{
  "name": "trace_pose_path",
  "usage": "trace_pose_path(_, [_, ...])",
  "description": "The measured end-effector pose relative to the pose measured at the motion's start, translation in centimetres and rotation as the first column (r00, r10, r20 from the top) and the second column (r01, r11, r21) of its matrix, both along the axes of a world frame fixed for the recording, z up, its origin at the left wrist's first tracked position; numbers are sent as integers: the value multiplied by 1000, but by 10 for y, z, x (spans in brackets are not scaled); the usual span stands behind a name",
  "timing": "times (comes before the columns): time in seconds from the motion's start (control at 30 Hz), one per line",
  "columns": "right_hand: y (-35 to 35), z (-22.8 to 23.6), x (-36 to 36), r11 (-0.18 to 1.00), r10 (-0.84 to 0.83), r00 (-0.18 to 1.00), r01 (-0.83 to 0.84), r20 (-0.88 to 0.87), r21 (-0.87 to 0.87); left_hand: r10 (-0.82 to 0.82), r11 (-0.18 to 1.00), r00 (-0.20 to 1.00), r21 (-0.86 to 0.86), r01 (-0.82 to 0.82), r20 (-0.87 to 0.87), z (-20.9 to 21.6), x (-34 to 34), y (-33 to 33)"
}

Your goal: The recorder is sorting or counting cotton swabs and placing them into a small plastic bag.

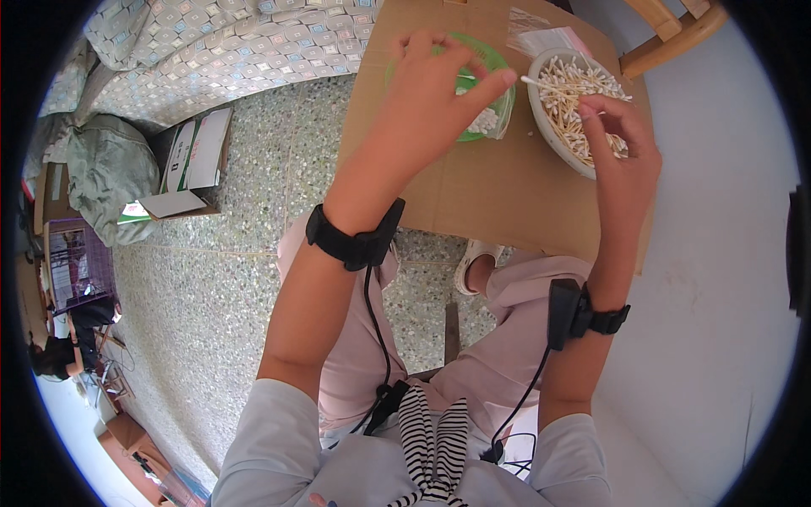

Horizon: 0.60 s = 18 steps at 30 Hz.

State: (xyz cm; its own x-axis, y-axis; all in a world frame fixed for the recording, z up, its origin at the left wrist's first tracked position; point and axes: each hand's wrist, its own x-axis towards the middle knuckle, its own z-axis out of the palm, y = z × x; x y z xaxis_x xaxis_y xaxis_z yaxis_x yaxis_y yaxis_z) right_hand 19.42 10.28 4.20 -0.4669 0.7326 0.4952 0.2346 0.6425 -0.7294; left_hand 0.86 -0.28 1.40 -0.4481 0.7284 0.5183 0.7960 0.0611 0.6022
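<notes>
Right hand [627, 150] curls at the pale bowl [538, 114] heaped with cotton swabs [570, 84], thumb and forefinger drawn close, and from my end I can't tell whether they pinch the single swab [542, 83] jutting past the rim. Over on the left, I've got the left hand [429, 95] arched, fingers loosely spread, above the green bowl [483, 51] on the same cardboard [481, 193].

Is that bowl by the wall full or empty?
Pretty full: cotton swabs lie piled across the bowl, covering its bottom.
</notes>
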Motion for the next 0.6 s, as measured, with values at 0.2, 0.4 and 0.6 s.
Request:
trace_pose_path(0.2, [3,-9,-2,999,36,976,-40,213,13,-95,985,992,-149,83,-80,-12,1,-1])
trace_pose_path(0.4, [0,-7,-6,999,48,961,-50,274,1,-131,970,989,-197,143,72,-16,-2,0])
trace_pose_path(0.6, [0,-15,-10,989,149,952,-139,267,-57,-181,977,980,-102,188,77,-14,4,4])
